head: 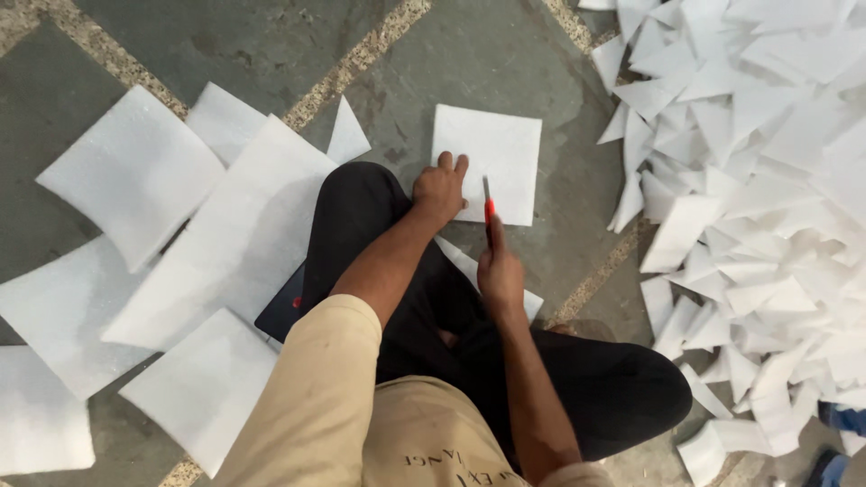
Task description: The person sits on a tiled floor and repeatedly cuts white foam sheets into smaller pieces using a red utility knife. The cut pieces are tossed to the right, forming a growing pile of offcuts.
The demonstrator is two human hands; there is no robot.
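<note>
1. White foam square (pixel 492 167) lies flat on the stone floor (pixel 271 45), pinned at its near-left edge by the left hand (pixel 439 189), fingers pressed together.
2. Red-handled cutter (pixel 488 212) is gripped in the right hand (pixel 501 275), fingers curled shut around the handle, blade over the sheet.
3. Risk: the blade stands just beside the pinning fingers; a slip could nick them, or the sheet could shift and skew the cut.

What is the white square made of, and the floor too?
The white square under the left hand looks like thin foam sheet: matte, slightly grainy, soft edged; it could be thick paper. The floor looks like grey stone slabs, dull and blotchy, with speckled strips between them.
</note>
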